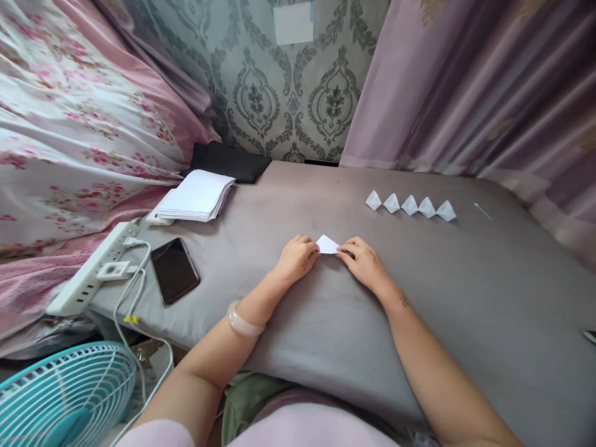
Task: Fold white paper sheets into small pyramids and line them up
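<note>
A small piece of folded white paper (327, 244) is held between my two hands, just above or on the grey cloth surface (419, 323); I cannot tell which. My left hand (298, 256) pinches its left corner, with the fingers closed. On the opposite corner, my right hand (364, 261) grips with thumb and fingers together. The paper's top comes to a point and its lower edge looks straight. Farther off to the right stands a row of several folded white paper pieces (410, 205), each with a pointed top.
At the left lie a stack of white paper (198, 194), a black folder-like item (233, 161) and a smartphone (175, 270). A power strip (95, 270) with cables runs along the left edge, above a turquoise fan (69, 397). A thin white stick (483, 211) lies far right.
</note>
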Motion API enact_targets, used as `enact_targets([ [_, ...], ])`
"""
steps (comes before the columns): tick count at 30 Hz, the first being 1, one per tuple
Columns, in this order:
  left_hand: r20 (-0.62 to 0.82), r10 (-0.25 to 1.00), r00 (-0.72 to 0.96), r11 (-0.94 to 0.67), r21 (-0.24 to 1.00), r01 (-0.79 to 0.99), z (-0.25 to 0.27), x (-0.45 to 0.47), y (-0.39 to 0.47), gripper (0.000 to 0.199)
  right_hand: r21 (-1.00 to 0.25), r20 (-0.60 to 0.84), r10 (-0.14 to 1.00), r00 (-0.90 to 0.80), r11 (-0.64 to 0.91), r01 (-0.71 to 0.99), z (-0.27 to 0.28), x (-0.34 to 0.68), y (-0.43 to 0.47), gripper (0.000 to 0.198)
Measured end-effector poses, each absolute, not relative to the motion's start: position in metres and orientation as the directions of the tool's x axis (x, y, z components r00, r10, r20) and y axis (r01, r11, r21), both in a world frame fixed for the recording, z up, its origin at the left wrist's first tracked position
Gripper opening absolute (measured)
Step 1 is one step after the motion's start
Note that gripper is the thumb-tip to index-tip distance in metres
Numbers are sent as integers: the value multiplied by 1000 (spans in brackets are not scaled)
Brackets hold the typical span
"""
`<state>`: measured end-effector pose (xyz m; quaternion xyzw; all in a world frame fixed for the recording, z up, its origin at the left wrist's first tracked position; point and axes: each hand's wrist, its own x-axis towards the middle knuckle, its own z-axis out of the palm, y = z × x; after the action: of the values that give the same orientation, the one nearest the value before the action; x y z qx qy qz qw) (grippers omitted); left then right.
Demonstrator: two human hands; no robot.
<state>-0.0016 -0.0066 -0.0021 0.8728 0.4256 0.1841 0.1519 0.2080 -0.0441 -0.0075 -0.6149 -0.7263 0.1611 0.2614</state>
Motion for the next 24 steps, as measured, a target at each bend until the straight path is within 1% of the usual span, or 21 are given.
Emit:
enact_targets([
  [4, 144, 891, 430, -429, 573, 698, -4, -3, -3, 21, -656, 185, 983, -17, 136, 742, -9, 212, -37, 24],
  [8, 75, 937, 341, -307, 643, 701, -1, -2, -2, 21, -686, 168, 985, 33, 93, 721, -11, 211, -34, 26],
  [11, 49, 955, 293, -251, 660, 708, 1, 0, -3, 20, -670, 190, 980, 62, 84, 737, -14, 210, -32, 29],
  [15, 27, 972, 232, -191, 665, 722, 2, 3, -5, 21, -615, 249, 963, 100, 77, 785, -18, 207, -29, 29],
  [19, 53, 971, 231, -210, 642, 737, -1, 4, -5, 24, -571, 256, 961, 103, 65, 818, -19, 205, -27, 30],
  [24, 87, 973, 214, -221, 622, 751, -7, 6, -6, 20, -557, 218, 967, 129, 15, 830, -16, 203, -27, 30],
])
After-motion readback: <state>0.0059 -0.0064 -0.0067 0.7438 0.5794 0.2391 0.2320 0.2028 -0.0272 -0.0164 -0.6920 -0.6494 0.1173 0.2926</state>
